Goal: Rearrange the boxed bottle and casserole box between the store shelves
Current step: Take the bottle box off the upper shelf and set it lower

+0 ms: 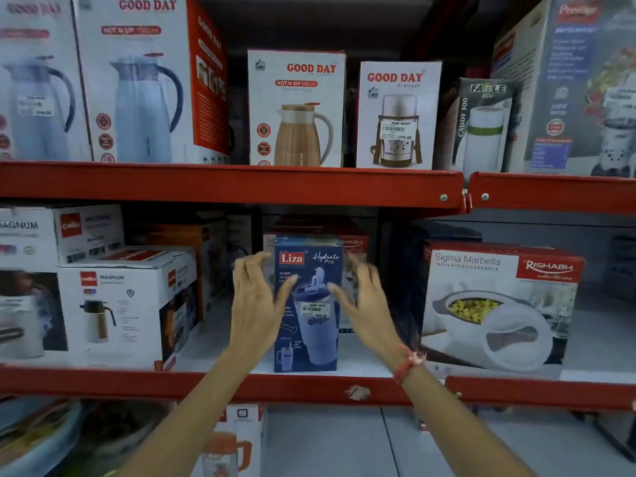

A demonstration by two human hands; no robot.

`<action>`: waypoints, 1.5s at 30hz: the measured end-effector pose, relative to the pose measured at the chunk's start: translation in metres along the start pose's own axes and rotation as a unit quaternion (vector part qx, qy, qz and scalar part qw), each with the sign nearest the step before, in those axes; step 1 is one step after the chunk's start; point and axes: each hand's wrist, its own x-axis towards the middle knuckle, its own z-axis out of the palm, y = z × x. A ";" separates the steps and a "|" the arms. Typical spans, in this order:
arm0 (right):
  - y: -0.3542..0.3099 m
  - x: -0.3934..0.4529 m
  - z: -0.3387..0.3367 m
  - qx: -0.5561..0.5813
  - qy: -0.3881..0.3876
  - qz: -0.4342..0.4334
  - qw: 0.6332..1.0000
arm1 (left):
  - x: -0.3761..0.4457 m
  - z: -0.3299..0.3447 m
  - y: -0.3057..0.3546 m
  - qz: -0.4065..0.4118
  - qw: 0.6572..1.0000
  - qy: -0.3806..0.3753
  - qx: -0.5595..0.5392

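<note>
A blue Liza Hydrate Pro bottle box (311, 335) stands upright near the front edge of the middle shelf (241, 385). My left hand (256, 301) is at its left side and my right hand (366, 301) at its right side. Both hands have spread fingers just in front of the box faces and hold nothing. To the right on the same shelf stands the white and red Rishabh Sigma Marbella casserole box (499, 308). A second Rishabh casserole box (354, 244) is partly hidden behind the bottle box.
Cello Magnum flask boxes (120, 304) fill the left of the middle shelf. The upper shelf (227, 184) carries Good Day flask boxes (296, 108), a Fable Caddy box (478, 125) and a Prestige box (578, 84). A lower shelf (344, 442) shows grey board.
</note>
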 end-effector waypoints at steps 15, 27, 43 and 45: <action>-0.042 -0.038 -0.036 0.178 -0.015 0.094 0.979 | -0.029 -0.035 0.030 0.016 0.987 -0.095 -0.133; -0.059 -0.139 -0.111 0.179 0.006 0.117 0.977 | -0.110 -0.052 0.090 -0.049 0.948 -0.151 -0.274; 0.081 -0.289 -0.080 -0.009 -0.013 0.272 0.962 | -0.250 0.076 0.041 -0.300 0.901 -0.254 -0.183; 0.094 -0.296 -0.072 -0.001 -0.001 0.289 0.957 | -0.260 0.090 0.037 -0.315 0.902 -0.239 -0.173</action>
